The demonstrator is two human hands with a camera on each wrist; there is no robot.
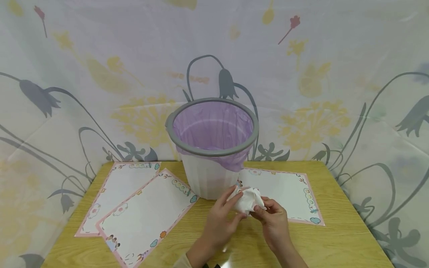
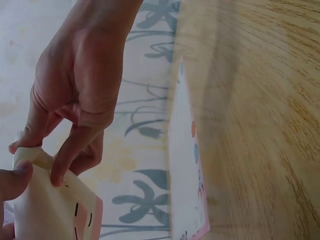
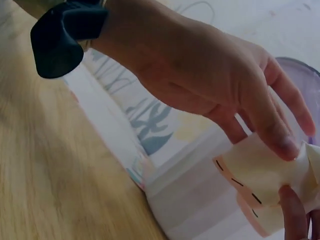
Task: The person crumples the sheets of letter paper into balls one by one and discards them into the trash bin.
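Observation:
A crumpled white sheet of paper [image 1: 248, 201] with a pink border is held between both hands, in front of the bin. My left hand [image 1: 219, 221] pinches its left side, and in the left wrist view the thumb and fingers of this hand [image 2: 82, 95] bend over the paper [image 2: 45, 200]. My right hand [image 1: 275, 223] grips the right side. Seen from the right wrist, that hand [image 3: 225, 85] has its thumb pressed on the folded paper [image 3: 267, 172], whose dashed pink edge shows. Some fingertips are hidden behind the paper.
Just behind the hands stands a white bin [image 1: 207, 178] with a grey rim [image 1: 214, 152] and a purple bag [image 1: 214, 130] lining it. Two overlapping decorated sheets [image 1: 144, 219] lie left on the wooden table [image 1: 338, 245]; another sheet [image 1: 285, 193] lies right. A floral cloth [image 1: 151, 48] hangs behind.

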